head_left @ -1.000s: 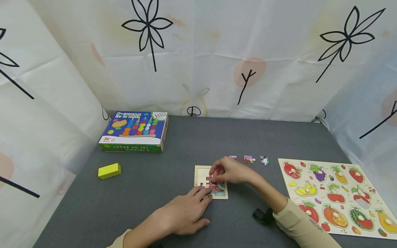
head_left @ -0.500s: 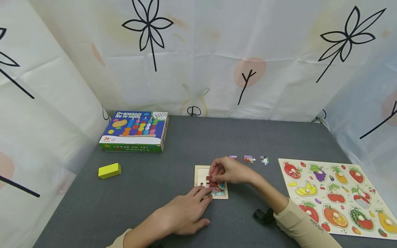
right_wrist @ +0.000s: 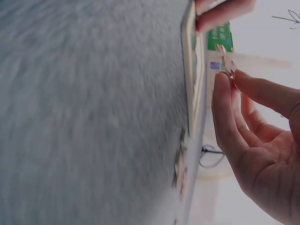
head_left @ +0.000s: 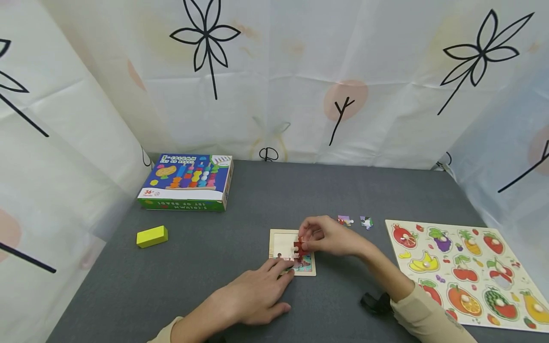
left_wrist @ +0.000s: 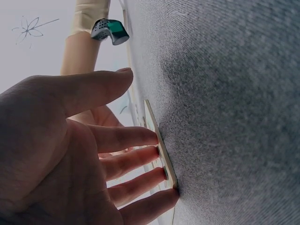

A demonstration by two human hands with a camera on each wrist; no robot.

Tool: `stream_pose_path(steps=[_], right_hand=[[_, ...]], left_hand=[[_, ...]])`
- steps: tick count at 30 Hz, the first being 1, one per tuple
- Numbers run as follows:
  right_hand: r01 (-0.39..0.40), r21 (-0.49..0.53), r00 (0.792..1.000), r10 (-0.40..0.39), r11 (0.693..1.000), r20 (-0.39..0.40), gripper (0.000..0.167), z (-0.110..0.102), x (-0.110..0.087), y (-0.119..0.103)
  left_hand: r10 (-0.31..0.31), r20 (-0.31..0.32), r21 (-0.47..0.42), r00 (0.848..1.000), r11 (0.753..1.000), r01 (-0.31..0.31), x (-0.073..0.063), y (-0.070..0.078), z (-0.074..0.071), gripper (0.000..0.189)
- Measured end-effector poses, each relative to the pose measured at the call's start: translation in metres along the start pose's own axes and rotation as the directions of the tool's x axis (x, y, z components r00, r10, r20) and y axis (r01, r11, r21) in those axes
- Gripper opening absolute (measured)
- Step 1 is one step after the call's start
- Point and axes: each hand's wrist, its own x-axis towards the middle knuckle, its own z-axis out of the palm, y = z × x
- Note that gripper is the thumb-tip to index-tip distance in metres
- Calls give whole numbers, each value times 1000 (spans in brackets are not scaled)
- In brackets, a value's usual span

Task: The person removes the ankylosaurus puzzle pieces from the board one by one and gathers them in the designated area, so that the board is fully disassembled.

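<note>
My right hand (head_left: 330, 236) pinches a red jigsaw piece (head_left: 298, 249) between thumb and fingertips, above the right side of a small wooden puzzle tray (head_left: 272, 242). In the right wrist view the jigsaw piece (right_wrist: 228, 62) stands tilted, clear of the tray (right_wrist: 189, 79). Joined pieces (head_left: 306, 263) lie in the tray's near part, partly covered by my fingers; its far part shows bare wood. My left hand (head_left: 259, 293) lies with extended fingers on the tray's near-left edge. In the left wrist view those fingertips (left_wrist: 149, 137) touch the tray's rim.
Two loose jigsaw pieces (head_left: 345, 220) (head_left: 366, 222) lie beyond my right hand. A fruit peg board (head_left: 465, 274) covers the right side. Back left stands a bead-set box (head_left: 185, 182), with a yellow block (head_left: 152, 237) nearer. A black strap-like object (head_left: 375, 304) is by the right wrist.
My right hand has drawn slightly right, carrying the red jigsaw piece away from the tray's middle. A purple loose piece behind it is now hidden. The left hand has stayed put.
</note>
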Motion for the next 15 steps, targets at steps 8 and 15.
stream_pose_path(steps=[8, 15], right_hand=[[-22, 54, 1000, 22, 998, -1, 18, -22, -25, 6], [-56, 57, 998, 58, 997, -36, 20, -39, -46, 14]], left_hand=[[-9, 32, -21, 999, 1000, 9, 2, 0, -1, 66], [-12, 49, -43, 999, 999, 14, 1, -1, -2, 66]])
